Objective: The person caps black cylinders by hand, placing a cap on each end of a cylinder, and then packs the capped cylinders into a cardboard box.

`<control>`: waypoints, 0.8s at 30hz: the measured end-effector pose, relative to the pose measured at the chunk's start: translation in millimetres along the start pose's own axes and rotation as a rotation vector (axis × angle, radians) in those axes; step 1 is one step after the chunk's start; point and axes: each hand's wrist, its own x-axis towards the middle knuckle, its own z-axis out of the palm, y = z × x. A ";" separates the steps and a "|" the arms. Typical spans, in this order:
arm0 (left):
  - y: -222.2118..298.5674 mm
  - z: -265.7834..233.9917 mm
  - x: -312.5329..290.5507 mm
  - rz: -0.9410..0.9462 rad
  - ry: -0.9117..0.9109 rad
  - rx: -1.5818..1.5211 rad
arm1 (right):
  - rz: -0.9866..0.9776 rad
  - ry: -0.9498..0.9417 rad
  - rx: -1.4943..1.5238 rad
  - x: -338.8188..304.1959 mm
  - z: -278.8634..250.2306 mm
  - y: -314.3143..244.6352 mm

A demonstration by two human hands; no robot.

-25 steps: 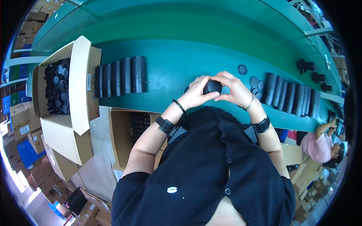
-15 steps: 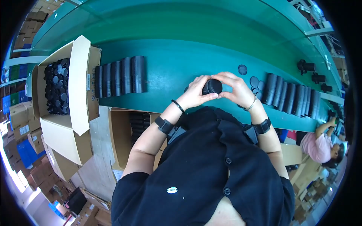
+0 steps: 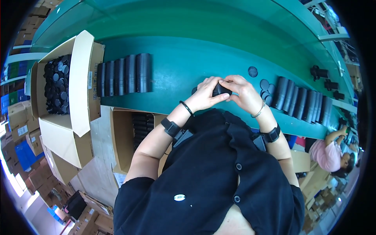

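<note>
Both my hands hold a black cylindrical tube (image 3: 220,89) low over the green bench, close to my body. My left hand (image 3: 204,96) is wrapped round its side, with the thumb reaching across the near end. Fingers of my right hand (image 3: 245,94) are curled over the right end of the tube and partly cover it. A dark rounded end shows past my left hand's knuckles. Beyond my right hand a loose black disc cap (image 3: 252,71) lies flat. Several more black caps (image 3: 264,84) are bunched beside that hand.
Black tubes (image 3: 143,73) stand in a row on the left, and another row of tubes (image 3: 291,96) is on the right. An open carton (image 3: 83,84) of black caps adjoins the bench's left end. Below sits a carton (image 3: 122,145) of dark tubes. A person (image 3: 327,154) works far right.
My right fingers have closed further over the tube's end, and my left thumb has shifted across it. The end face is now more covered. The whole view has shifted slightly.
</note>
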 end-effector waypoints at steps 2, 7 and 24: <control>-0.2 -0.6 -1.3 0.004 0.011 -0.011 | 0.005 -0.019 -0.018 0.7 0.4 -0.4; 0.7 1.7 -2.6 0.013 0.031 0.026 | -0.020 0.003 0.035 0.8 6.9 0.2; 0.1 -7.1 0.4 -0.113 -0.023 -0.279 | 0.633 -0.103 1.119 8.0 38.5 32.0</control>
